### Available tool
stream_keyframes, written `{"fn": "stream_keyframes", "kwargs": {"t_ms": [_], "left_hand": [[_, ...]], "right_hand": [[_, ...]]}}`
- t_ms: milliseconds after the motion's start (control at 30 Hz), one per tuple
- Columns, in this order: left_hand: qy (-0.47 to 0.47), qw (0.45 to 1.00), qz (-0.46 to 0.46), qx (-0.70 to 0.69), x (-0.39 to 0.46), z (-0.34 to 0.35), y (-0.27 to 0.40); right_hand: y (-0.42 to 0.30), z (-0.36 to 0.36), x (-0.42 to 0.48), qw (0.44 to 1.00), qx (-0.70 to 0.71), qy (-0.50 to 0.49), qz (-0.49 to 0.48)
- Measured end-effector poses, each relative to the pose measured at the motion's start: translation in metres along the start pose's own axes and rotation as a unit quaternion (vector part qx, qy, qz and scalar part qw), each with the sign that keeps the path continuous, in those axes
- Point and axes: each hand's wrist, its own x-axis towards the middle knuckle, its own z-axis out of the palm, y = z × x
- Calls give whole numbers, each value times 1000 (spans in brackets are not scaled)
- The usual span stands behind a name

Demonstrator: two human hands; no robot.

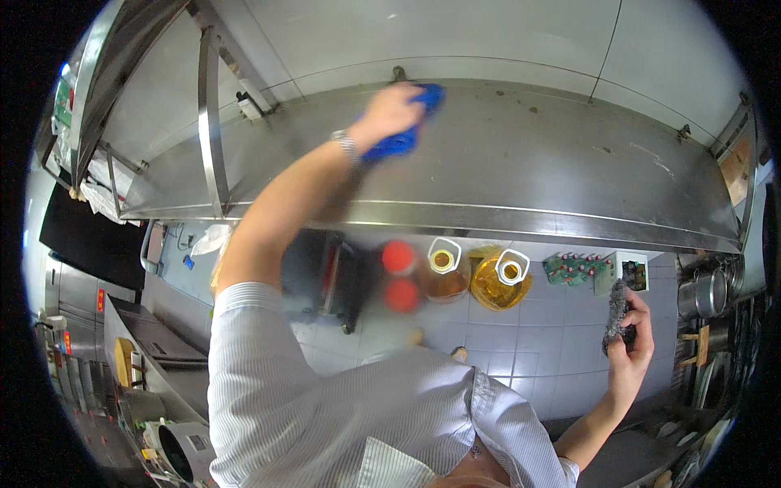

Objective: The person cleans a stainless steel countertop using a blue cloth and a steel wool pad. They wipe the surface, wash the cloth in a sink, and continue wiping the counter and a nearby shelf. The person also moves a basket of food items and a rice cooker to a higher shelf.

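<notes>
My left hand (392, 113), with a metal-banded watch or bracelet at its wrist, presses a blue cloth (392, 145) onto the back left part of a stainless-steel shelf (518, 152). The hand is blurred, and its fingers partly hide the cloth. Off to the right, in front of the shelf's edge, my right hand (637, 341) pinches a grey steel-wool scourer (615, 320) between thumb and fingers. Small dark spots and a pale streak mark the shelf's surface.
Below the shelf's front edge are two handled jugs of oil (445, 283) (500, 283), blurred red lids (398, 257) and green bottles with red caps (573, 268). Steel uprights (210, 122) rise at the left. Metal pots (711, 293) stand at the far right.
</notes>
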Motion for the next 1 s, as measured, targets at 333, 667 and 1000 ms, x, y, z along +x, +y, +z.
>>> {"fn": "stream_keyframes", "kwargs": {"t_ms": [333,667,1000], "left_hand": [[83,958,-184,-203,-93,-110,22],[56,959,-269,-71,-157,-89,-99],[54,983,-153,-85,47,81,161]], "right_hand": [[27,6,1,1000,23,-4,7],[67,-35,1,996,68,15,57],[138,-150,-11,982,119,92,116]]}}
